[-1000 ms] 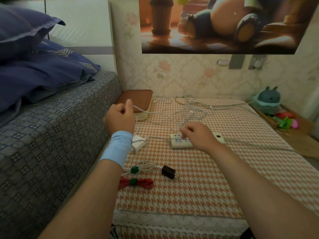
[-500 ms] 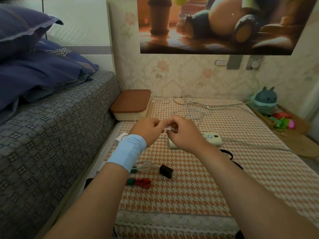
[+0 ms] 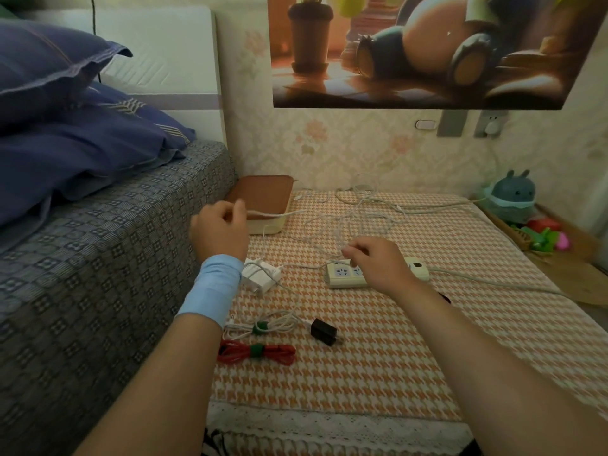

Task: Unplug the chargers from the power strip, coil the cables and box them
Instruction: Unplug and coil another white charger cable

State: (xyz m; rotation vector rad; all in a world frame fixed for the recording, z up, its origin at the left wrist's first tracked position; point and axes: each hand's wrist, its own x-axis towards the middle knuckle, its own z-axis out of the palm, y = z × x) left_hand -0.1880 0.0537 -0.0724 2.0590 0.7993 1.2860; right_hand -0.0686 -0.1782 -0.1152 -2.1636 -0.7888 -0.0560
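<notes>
My left hand [image 3: 219, 228] grips a white cable [image 3: 279, 213] pulled taut in front of the box with a brown lid [image 3: 263, 199]. My right hand [image 3: 375, 261] pinches the same tangle of white cable [image 3: 345, 225] just above the cream power strip [image 3: 345, 274]. A white charger brick [image 3: 261, 274] lies beside my left wrist. Nearer me lie a coiled white cable with a green tie [image 3: 263, 325], a black plug [image 3: 324, 331] and a coiled red cable [image 3: 256, 352].
A bed with a patterned grey cover [image 3: 98, 274] runs along the left, blue pillows on it. The table carries an orange houndstooth cloth [image 3: 378, 357]. A blue plush toy [image 3: 511, 199] and coloured toys sit at the right. The strip's own cord [image 3: 493, 283] trails right.
My hands were together above the strip; the left has moved away to the left with the cable, stretching it out, while the right stays over the strip.
</notes>
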